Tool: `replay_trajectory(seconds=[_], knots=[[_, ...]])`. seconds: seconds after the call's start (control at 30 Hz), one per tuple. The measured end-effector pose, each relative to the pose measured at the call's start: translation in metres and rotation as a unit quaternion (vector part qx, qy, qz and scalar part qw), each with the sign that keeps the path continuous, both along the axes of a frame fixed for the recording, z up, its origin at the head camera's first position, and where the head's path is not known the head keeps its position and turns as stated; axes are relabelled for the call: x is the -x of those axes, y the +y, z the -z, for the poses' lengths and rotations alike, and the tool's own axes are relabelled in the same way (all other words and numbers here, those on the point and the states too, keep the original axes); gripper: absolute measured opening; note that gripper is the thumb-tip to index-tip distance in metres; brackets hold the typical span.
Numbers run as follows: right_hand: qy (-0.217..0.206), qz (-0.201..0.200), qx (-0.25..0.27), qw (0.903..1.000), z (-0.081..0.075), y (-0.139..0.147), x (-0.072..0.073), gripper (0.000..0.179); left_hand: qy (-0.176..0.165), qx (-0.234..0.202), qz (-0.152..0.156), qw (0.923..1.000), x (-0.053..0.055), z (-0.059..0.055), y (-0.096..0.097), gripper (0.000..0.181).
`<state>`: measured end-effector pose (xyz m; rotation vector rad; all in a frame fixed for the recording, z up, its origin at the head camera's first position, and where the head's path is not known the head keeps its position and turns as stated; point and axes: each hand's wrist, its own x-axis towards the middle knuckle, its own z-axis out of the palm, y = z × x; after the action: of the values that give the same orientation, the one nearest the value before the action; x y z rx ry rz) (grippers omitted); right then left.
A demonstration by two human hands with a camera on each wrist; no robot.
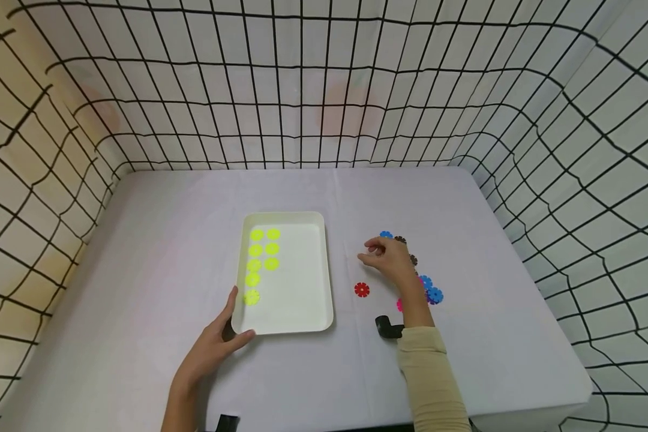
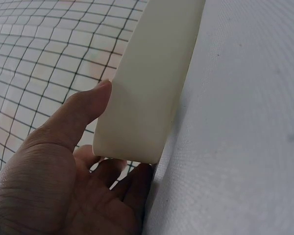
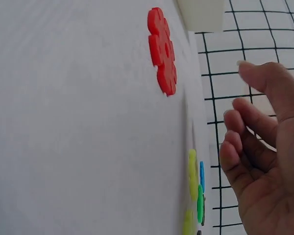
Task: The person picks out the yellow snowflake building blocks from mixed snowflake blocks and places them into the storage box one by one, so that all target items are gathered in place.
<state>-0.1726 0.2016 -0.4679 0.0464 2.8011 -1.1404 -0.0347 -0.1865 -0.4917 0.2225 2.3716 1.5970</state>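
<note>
A white rectangular tray (image 1: pixel 302 282) lies on the table, with several yellow flower-shaped discs (image 1: pixel 252 279) in two columns along its left side. My left hand (image 1: pixel 213 348) holds the tray's near left corner, thumb on the front wall and fingers around the left side; the left wrist view shows the thumb (image 2: pixel 90 100) against the tray wall (image 2: pixel 142 88). Over the loose discs to the right hovers my right hand (image 1: pixel 391 261), empty, its fingers loosely bent and thumb apart from them. A red flower disc (image 1: pixel 362 290) lies between tray and right forearm, large in the right wrist view.
Around the right hand lie blue discs (image 1: pixel 434 295), brown discs (image 1: pixel 413 260) and a pink disc (image 1: pixel 400 305), partly hidden by the arm. Yellow discs (image 3: pixel 192 175) and a green disc (image 3: pixel 200 203) show in the right wrist view. Black wire mesh (image 1: pixel 302 90) encloses the table's back and sides.
</note>
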Motion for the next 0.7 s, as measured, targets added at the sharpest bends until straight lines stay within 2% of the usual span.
replay_trajectory(seconds=[0.1, 0.2, 0.47, 0.7], knots=[[0.026, 0.003, -0.026, 0.9993, 0.006, 0.007, -0.003, 0.037, 0.002, 0.001, 0.000, 1.0000, 0.000, 0.000, 0.000, 0.098], [0.033, 0.000, -0.049, 0.9982, 0.011, 0.015, -0.007, 0.038, 0.002, 0.004, -0.002, 1.0000, 0.000, 0.000, 0.000, 0.098], [0.006, -0.001, -0.052, 0.9986, 0.013, 0.036, -0.015, 0.041, 0.001, 0.012, -0.001, 0.9999, 0.001, 0.001, 0.000, 0.098], [-0.005, 0.000, -0.063, 0.9980, 0.015, 0.041, -0.017, 0.043, -0.002, 0.010, -0.004, 0.9999, 0.001, 0.002, 0.000, 0.099]])
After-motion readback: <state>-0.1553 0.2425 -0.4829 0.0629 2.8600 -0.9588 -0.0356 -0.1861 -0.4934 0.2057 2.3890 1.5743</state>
